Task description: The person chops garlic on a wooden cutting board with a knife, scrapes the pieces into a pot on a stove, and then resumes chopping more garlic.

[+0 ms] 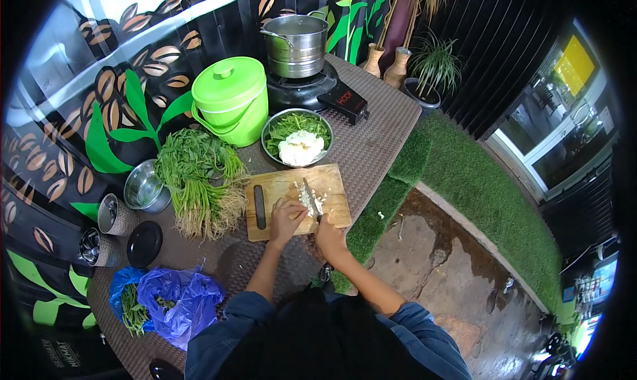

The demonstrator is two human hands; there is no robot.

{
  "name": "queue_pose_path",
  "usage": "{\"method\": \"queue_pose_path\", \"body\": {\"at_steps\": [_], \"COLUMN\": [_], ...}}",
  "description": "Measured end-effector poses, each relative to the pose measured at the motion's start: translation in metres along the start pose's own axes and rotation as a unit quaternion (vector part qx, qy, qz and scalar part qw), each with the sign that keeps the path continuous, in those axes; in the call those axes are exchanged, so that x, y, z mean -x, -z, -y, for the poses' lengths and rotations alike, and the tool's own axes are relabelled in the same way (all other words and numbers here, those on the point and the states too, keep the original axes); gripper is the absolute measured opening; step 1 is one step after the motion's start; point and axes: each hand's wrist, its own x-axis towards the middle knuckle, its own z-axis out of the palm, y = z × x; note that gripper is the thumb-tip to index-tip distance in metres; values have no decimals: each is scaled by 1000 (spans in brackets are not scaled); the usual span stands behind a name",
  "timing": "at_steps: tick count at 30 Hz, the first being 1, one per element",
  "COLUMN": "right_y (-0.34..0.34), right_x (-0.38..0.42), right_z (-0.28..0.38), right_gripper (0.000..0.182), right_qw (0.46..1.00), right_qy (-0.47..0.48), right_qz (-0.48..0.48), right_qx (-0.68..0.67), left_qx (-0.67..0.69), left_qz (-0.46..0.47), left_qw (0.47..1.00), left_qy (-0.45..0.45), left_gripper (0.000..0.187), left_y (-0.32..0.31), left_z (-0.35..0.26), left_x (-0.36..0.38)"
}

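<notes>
On a wooden cutting board (273,189) lie small chopped white pieces (320,201), which look like garlic. My right hand (330,239) grips the handle of a knife (310,195), its blade pointing away from me among the pieces. Just left of the blade is my left hand (287,221), fingers bent and drawn together at the white bits; whatever is between the fingertips is hidden. Beyond the board, a metal bowl (266,144) holds cut green leaves (298,123) and a white bundle (301,148). A large bunch of rooted greens (199,174) rests left of the board.
A lidded green bucket (232,104) and a metal pot (296,48) on a black stove (298,91) stand at the back. To the left are an empty metal bowl (147,187), a black lid (144,244) and purple-blue plastic bags (182,300). The table edge (381,181) runs close on the right.
</notes>
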Motion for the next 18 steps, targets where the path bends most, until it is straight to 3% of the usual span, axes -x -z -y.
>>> {"method": "queue_pose_path", "body": {"at_steps": [2, 9, 18], "right_y": [-12, 12, 1], "right_x": [0, -16, -9], "right_z": [2, 5, -1], "right_gripper": [22, 23, 25], "right_qw": [999, 999, 998], "right_qy": [-42, -7, -41], "right_qz": [28, 34, 41], "right_qx": [4, -10, -36], "left_qx": [-15, 8, 11], "left_qz": [5, -11, 19], "left_qw": [1000, 1000, 1000], "left_qy": [-10, -4, -20], "left_gripper": [8, 8, 7], "left_y": [-3, -2, 1], "left_z": [4, -3, 2], "left_x": [0, 2, 5]}}
